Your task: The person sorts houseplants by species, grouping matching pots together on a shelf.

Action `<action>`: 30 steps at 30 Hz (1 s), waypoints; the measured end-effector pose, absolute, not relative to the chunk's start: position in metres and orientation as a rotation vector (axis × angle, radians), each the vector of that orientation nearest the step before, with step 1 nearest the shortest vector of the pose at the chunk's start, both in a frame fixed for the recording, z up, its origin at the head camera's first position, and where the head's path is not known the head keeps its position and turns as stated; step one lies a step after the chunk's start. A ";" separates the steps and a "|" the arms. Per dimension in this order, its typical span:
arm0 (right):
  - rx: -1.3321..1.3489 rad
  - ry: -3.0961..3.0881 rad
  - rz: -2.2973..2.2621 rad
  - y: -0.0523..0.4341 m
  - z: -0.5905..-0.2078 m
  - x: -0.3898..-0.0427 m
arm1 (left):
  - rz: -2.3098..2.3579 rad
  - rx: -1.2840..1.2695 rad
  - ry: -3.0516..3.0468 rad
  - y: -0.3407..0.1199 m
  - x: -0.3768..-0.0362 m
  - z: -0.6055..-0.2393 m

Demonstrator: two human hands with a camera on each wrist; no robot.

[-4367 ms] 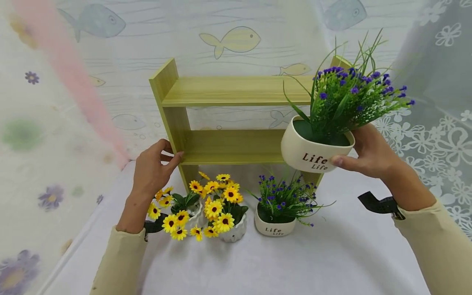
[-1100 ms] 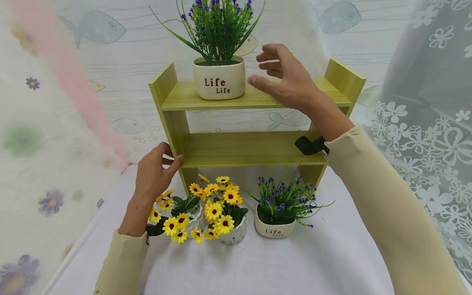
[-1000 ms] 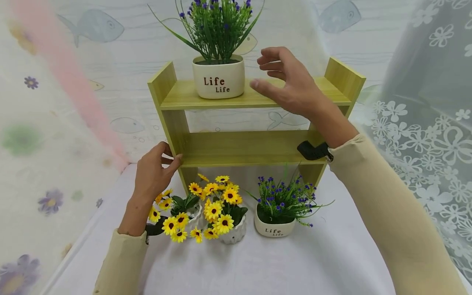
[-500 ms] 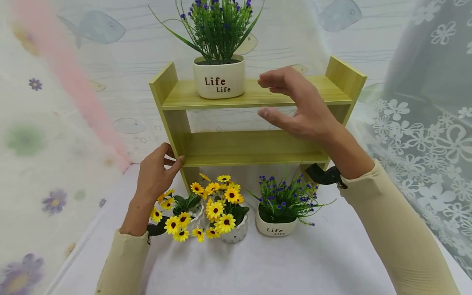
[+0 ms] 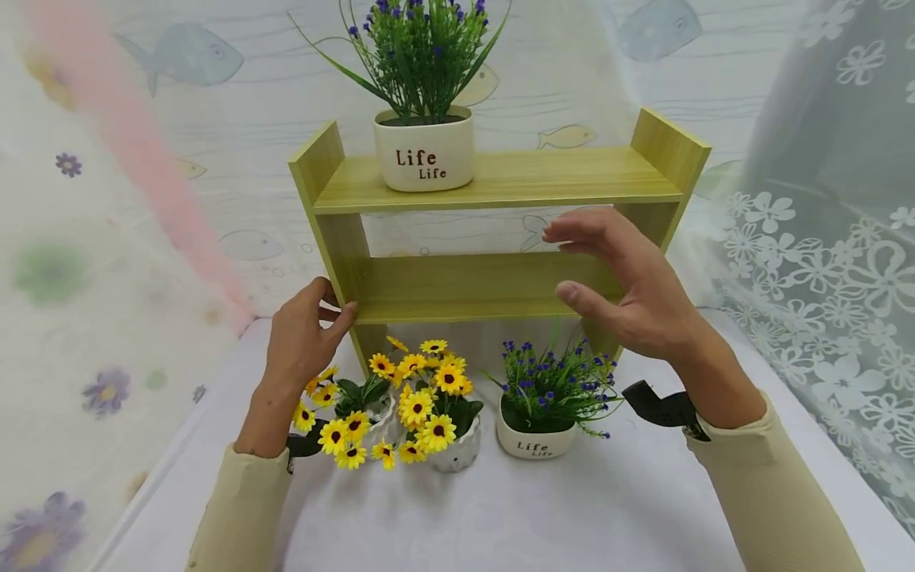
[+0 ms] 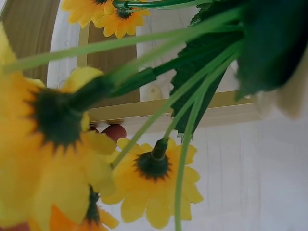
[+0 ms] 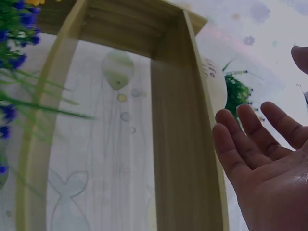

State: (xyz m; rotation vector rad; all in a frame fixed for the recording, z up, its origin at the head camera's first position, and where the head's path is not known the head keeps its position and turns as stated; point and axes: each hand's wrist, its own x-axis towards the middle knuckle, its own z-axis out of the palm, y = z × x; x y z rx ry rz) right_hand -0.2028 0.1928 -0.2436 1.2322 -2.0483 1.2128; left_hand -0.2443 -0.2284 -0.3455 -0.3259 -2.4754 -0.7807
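Note:
On the left, my left hand (image 5: 303, 338) holds the side panel of a two-tier wooden shelf (image 5: 493, 179), thumb on its front edge. My right hand (image 5: 636, 290) hangs in front of the right part of the middle board, fingers loosely bent and nothing in them. A cream "Life" pot of purple flowers (image 5: 425, 151) stands upright on the top board, left of centre. A matching pot of purple flowers (image 5: 536, 437) sits on the table below my right hand. In the right wrist view, the fingers (image 7: 240, 149) are spread beside the shelf.
Two white pots of yellow flowers, a left one (image 5: 375, 429) and a right one (image 5: 457, 453), stand before the shelf's left leg. Their blooms (image 6: 154, 178) crowd the left wrist view. White cloth (image 5: 500, 524) covers the table; a fish-print curtain (image 5: 457, 71) hangs behind.
The right hand carried one purple-flower pot from the right onto the top board and let go. It has since moved down and right, away from it. The left hand keeps its place.

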 end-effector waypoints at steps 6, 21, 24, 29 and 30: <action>1.192 -2.062 1.178 0.210 -0.268 -0.191 | -0.775 -0.324 -2.479 -0.227 -0.246 -0.344; 1.058 -2.170 1.322 0.238 -0.326 -0.191 | -0.759 -0.283 -2.498 -0.226 -0.246 -0.346; 0.988 -2.221 1.409 0.245 -0.337 -0.195 | -0.765 -0.291 -2.494 -0.226 -0.246 -0.346; 0.895 -2.264 1.521 0.254 -0.354 -0.208 | -0.767 -0.296 -2.486 -0.227 -0.245 -0.346; 0.879 -2.267 1.537 0.256 -0.357 -0.211 | -0.766 -0.298 -2.485 -0.227 -0.245 -0.346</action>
